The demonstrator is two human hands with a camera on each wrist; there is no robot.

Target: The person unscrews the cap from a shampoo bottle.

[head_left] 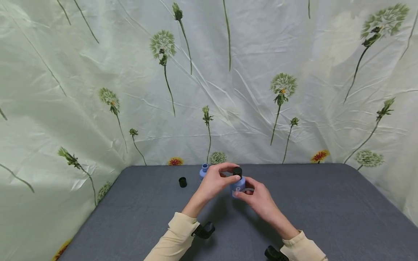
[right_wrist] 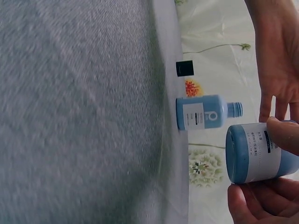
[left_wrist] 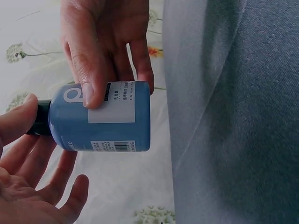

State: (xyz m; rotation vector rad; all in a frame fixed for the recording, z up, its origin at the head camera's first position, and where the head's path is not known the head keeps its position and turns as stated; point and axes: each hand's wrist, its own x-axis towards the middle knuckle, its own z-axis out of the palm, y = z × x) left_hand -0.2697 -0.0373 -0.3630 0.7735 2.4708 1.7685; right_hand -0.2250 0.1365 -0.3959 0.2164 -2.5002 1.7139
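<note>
A small blue bottle [left_wrist: 70, 116] with a white label and a black cap [left_wrist: 43, 116] is held up above the table. My left hand [head_left: 213, 179] pinches the black cap between thumb and fingers. Around the bottle's body, my right hand [head_left: 259, 199] grips with its thumb across the label, as the left wrist view shows. Behind the left hand stands a second blue bottle [right_wrist: 201, 112], uncapped, its threaded neck bare. A loose black cap [head_left: 183, 182] sits on the table to the left of that bottle.
The grey cloth-covered table [head_left: 310, 210] reaches back to a white curtain [head_left: 248, 90] printed with dandelions. Black wrist straps [head_left: 204, 230] show at both cream sleeves [head_left: 174, 235].
</note>
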